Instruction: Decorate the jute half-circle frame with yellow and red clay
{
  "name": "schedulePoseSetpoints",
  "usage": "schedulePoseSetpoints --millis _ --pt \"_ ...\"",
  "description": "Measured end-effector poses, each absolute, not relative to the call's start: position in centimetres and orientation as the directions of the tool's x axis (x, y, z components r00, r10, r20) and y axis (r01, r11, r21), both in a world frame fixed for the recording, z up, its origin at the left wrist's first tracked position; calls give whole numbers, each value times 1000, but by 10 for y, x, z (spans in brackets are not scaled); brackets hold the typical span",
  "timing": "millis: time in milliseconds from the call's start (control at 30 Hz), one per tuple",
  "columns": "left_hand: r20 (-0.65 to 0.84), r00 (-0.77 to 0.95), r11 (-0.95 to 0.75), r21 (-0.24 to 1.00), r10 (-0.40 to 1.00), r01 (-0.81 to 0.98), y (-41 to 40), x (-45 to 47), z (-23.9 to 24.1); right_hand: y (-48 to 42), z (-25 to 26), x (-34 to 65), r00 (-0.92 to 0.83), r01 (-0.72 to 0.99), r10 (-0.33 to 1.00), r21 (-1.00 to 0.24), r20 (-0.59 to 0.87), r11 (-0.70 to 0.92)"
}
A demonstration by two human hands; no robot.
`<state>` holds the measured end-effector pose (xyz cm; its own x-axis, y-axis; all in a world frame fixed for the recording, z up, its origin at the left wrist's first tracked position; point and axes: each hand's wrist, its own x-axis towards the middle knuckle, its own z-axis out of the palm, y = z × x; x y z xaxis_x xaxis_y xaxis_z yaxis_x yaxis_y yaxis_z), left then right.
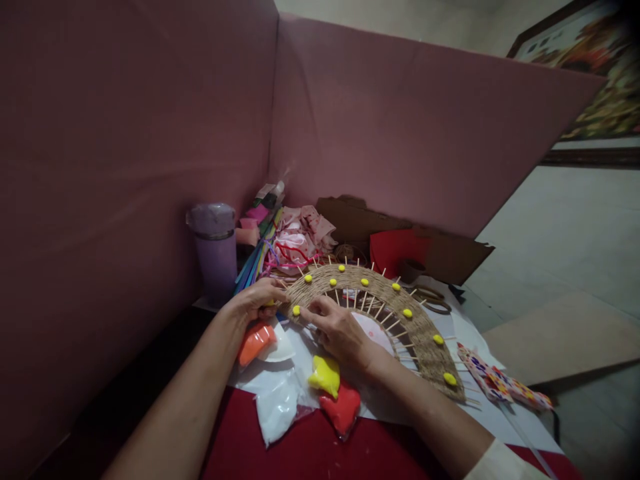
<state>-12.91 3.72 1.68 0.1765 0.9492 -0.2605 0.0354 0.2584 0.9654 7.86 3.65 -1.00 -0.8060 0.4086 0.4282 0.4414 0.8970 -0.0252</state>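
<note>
A half-round fan frame of woven twine [425,337] on thin sticks lies in front of me, with several yellow clay dots [407,313] spaced along its band. My left hand [260,299] is closed around the band's left end, and a bit of yellow shows under its fingers. The bent fingers of my right hand [340,330] reach over the band, fingertips at a yellow dot [297,311] near that end. Below my hands lie a lump of yellow clay [325,376] and bags of red clay [341,408], white clay [277,412] and orange clay [257,344].
A lilac tumbler [216,257] stands at the left by the pink partition [375,120]. Craft strips, pink cloth [300,233], red sheet [397,248] and cardboard [455,257] crowd the back. Scissors [433,299] lie behind the fan, and a flowery strip [493,380] lies at right.
</note>
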Motion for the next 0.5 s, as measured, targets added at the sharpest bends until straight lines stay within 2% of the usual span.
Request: schedulePoseSetpoints --millis 167,367,500 --pt "-258 163 255 966 952 36 36 -128 18 34 -9 76 -835 445 394 49 384 894" --pt "-257 178 253 967 950 45 36 -129 18 35 -8 76 -819 434 373 47 437 900" --pt "-259 173 254 966 950 48 36 -129 17 36 -10 72 -850 433 342 159 401 887"
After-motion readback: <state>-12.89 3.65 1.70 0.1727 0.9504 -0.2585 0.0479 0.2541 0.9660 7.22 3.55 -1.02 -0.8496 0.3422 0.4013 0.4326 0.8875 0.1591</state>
